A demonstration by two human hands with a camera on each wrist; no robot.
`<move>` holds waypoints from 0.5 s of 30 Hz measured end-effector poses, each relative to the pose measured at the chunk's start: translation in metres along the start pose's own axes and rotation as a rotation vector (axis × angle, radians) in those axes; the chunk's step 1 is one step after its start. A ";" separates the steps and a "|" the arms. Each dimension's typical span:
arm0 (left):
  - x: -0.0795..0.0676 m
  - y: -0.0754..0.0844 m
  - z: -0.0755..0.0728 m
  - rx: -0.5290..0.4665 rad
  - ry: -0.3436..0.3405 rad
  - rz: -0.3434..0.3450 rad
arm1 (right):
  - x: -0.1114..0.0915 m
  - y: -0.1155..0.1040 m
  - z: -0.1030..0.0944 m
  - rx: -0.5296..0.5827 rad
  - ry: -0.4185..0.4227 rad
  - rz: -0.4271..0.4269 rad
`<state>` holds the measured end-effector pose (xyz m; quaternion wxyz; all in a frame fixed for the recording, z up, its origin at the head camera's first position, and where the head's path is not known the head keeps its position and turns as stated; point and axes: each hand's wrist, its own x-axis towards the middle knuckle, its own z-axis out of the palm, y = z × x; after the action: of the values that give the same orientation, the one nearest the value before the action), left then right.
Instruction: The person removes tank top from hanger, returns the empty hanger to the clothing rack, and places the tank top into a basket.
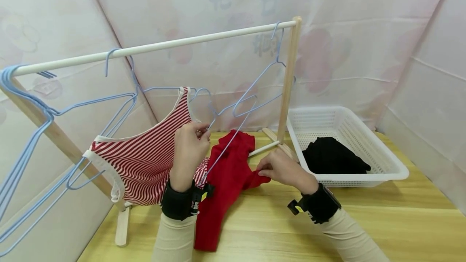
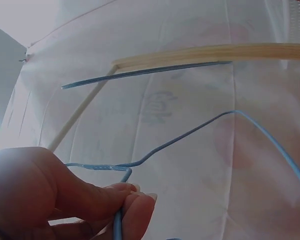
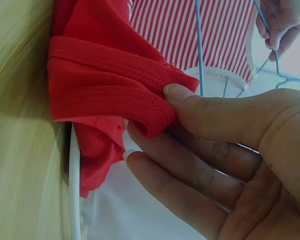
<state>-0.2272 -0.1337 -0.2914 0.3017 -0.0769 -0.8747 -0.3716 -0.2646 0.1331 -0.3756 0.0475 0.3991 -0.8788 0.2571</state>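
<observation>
A blue wire clothes hanger [image 2: 177, 137] is pinched between the thumb and fingers of my left hand [image 1: 191, 148], off the rail and tilted over the table. Beneath it a red garment [image 1: 227, 189] lies on the wood. With thumb and fingers my right hand [image 1: 285, 169] pinches the ribbed edge of that red garment [image 3: 110, 85], lifting it slightly. Left of my left hand, a red-and-white striped tank top [image 1: 145, 161] hangs by its straps from another blue hanger [image 1: 136, 88] on the rail.
A rack with a white rail [image 1: 174, 43] and wooden posts stands across the table. Several blue hangers [image 1: 27, 100] bunch at its left end; one more hanger [image 1: 278, 58] hangs at the right. A white basket [image 1: 386, 161] on the right contains black cloth [image 1: 333, 157].
</observation>
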 end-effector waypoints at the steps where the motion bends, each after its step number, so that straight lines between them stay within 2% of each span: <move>1: 0.002 0.001 0.000 0.006 -0.007 0.009 | 0.000 0.000 0.000 0.000 0.000 0.001; 15: 0.019 0.005 -0.003 0.113 -0.093 0.003 | -0.002 0.000 -0.002 -0.010 -0.022 -0.003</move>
<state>-0.2393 -0.1339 -0.2751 0.2652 -0.0785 -0.9072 -0.3171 -0.2641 0.1352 -0.3746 0.0403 0.4030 -0.8800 0.2481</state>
